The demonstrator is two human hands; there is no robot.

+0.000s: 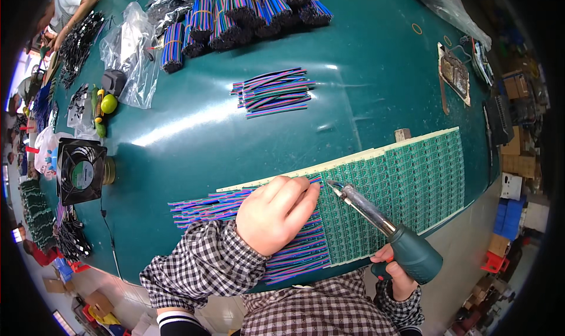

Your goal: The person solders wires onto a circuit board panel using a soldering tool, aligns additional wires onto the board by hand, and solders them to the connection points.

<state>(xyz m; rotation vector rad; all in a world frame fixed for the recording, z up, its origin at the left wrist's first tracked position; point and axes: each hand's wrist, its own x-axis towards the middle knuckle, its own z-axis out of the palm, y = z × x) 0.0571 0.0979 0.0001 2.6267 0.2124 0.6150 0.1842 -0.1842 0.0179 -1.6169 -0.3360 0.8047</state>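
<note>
My left hand (273,215) rests over the left part of a wide green circuit board panel (406,189), its fingers closed on the end of a multicoloured ribbon wire (315,180) near the panel's upper edge. In my right hand (401,280) is a green-handled soldering gun (415,255), gripped by its handle. Its metal tip points up and left, just beside my left fingertips; whether it touches the board I cannot tell. Rows of ribbon wires (297,256) stick out leftward from the panel's left side, partly hidden by my left hand and checked sleeve.
A loose pile of cut ribbon wires (273,91) lies mid-table; banded bundles (238,12) stand behind. At left are a black fan (82,171) and a plastic bag (130,53). A metal block (402,134) touches the panel's far edge. A soldering stand (454,74) sits far right.
</note>
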